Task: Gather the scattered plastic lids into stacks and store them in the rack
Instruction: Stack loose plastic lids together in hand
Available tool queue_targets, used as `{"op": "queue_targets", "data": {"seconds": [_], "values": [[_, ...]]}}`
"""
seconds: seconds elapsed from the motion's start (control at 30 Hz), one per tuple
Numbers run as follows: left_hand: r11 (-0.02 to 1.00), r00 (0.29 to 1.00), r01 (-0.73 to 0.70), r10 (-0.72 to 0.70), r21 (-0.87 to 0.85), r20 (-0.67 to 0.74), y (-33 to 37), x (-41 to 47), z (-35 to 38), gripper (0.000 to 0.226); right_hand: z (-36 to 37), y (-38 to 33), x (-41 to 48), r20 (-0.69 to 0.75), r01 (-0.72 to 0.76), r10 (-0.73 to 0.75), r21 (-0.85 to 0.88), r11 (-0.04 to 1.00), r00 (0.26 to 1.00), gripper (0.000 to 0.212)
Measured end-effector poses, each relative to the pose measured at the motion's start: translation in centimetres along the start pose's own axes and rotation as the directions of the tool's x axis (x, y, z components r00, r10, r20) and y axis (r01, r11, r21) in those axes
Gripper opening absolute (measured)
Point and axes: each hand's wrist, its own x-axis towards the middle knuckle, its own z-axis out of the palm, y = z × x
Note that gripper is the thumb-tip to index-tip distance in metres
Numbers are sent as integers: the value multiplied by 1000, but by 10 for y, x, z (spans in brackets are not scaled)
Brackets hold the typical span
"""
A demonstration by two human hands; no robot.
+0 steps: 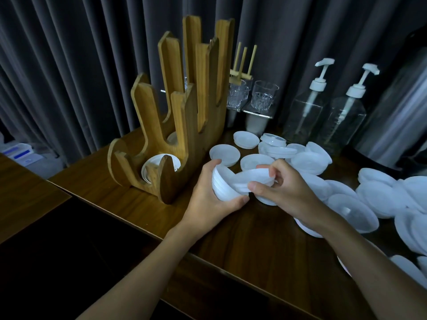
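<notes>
My left hand [209,195] grips a small stack of white plastic lids [221,183] on edge, thumb underneath and fingers over the top. My right hand [280,187] pinches a single lid [251,179] and holds it against the open side of that stack. Both hands hover just above the wooden table [242,239], right of the wooden rack [180,125]. The rack's lowest slot holds some lids [152,165]; another lid [172,137] shows in a slot behind. Several loose lids [309,160] lie scattered to the right and behind my hands.
Two clear pump bottles [307,112] and drinking glasses [263,95] stand at the back against a grey curtain. A steel urn [399,116] stands at far right. More lids [392,195] crowd the right edge. The table's front edge runs diagonally below my forearms.
</notes>
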Motion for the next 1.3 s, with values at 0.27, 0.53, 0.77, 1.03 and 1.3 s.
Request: {"op": "queue_targets", "data": {"seconds": [0.27,0.53,0.77,1.03,1.3], "values": [[998,1000,-20,20,-55,-4,4,-2,0,89,18,-5,-5,-7,26,-26,-39,999,1000,56],[998,997,-61,59,31,39,2,-5,0,94,19,-14,0,172,-19,21,-12,1000,985,43],[998,997,-58,57,21,48,6,-6,0,96,18,-15,2,153,-62,53,51,997,987,19],[997,996,-83,83,-6,25,7,-7,2,85,21,-15,1,248,-83,42,158,984,968,25],[998,997,-66,67,-18,48,8,-7,1,84,3,-18,10,412,-105,44,127,986,910,46]]}}
